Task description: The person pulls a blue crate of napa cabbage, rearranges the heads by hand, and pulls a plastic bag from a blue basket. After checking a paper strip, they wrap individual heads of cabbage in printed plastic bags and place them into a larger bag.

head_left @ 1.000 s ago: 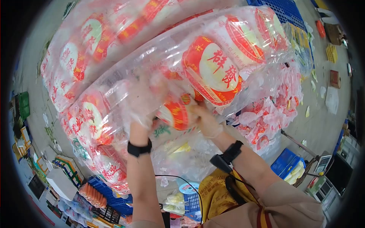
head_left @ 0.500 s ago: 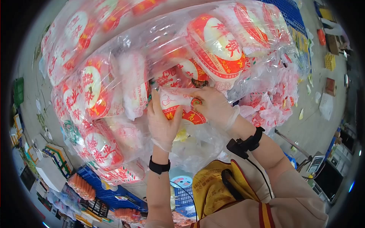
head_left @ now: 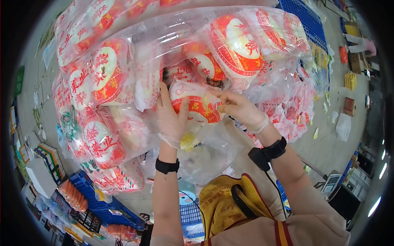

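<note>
Between my hands is a white plastic packet with red and yellow print [head_left: 196,107], at the opening of a large clear plastic sack [head_left: 209,153]. My left hand [head_left: 172,119], in a thin clear glove, holds the packet's left end, thumb on the front and fingers along the side. My right hand [head_left: 243,110], gloved too, is closed on the right end with fingertips pinching the wrap. What lies behind the packet is partly hidden. Similar packets [head_left: 107,71] fill the sack to the left, and another large one [head_left: 237,49] leans just beyond my right hand.
Crumpled red-printed bags [head_left: 287,108] lie right of the sack. Blue crates stand at the upper right [head_left: 305,20] and lower left [head_left: 104,201]. Bundles of orange packs [head_left: 73,196] sit at lower left. A yellow bag [head_left: 234,197] hangs at my front. Another person [head_left: 361,44] is at far right.
The packet has turned, showing more of its red band. My right hand has moved from its upper middle to its right end. My left hand keeps its hold, and the view has shifted slightly.
</note>
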Demonstrator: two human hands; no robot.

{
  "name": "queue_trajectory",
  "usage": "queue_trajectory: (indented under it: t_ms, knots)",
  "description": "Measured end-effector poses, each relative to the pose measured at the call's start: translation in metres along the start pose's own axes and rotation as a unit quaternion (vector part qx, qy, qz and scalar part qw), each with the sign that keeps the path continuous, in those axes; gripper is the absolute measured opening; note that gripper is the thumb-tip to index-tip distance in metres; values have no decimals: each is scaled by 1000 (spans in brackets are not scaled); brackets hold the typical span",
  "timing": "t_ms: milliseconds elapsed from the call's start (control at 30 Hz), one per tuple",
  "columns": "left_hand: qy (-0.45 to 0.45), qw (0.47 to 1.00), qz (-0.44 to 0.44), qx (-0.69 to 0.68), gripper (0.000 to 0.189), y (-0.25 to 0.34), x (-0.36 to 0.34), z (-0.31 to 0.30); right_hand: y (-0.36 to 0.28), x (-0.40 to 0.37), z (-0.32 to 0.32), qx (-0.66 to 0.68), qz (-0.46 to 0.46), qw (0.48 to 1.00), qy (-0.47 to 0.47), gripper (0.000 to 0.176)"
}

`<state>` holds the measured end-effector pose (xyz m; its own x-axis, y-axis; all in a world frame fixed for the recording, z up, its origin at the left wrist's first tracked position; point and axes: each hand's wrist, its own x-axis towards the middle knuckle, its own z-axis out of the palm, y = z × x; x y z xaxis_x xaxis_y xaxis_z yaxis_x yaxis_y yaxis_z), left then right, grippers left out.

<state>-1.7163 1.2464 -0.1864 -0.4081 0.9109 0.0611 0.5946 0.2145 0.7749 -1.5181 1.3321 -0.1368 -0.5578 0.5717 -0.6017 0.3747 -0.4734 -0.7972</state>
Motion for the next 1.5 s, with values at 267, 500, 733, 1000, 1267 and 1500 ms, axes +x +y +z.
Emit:
queue_trajectory:
  t_ms: [267, 500, 733, 1000, 1267, 1500]
  knots:
    - [-79, 987, 121, 66, 57, 21, -5, -24, 5, -44, -7, 242, -25, 966, 91, 5]
    - [-203, 876, 365, 242, 45, 11, -1, -14, 65, -78, -103, -400, 131, 896, 142, 30]
    - [-254, 823, 465, 204, 25, 5, -2, -10, 58, -39, -34, -449, -287, 827, 180, 53]
    - [-178, 901, 345, 192, 48, 30, 5, -27, 94, -6, -29, -441, -287, 835, 159, 25]
    - [-144, 986, -89, -1, 69, 16, 13, -2, 44, -21, -10, -300, -216, 911, 185, 47]
    - [37, 991, -72, -108, 69, 6, -31, 2, 45, 47, 20, -296, -183, 916, 200, 57]
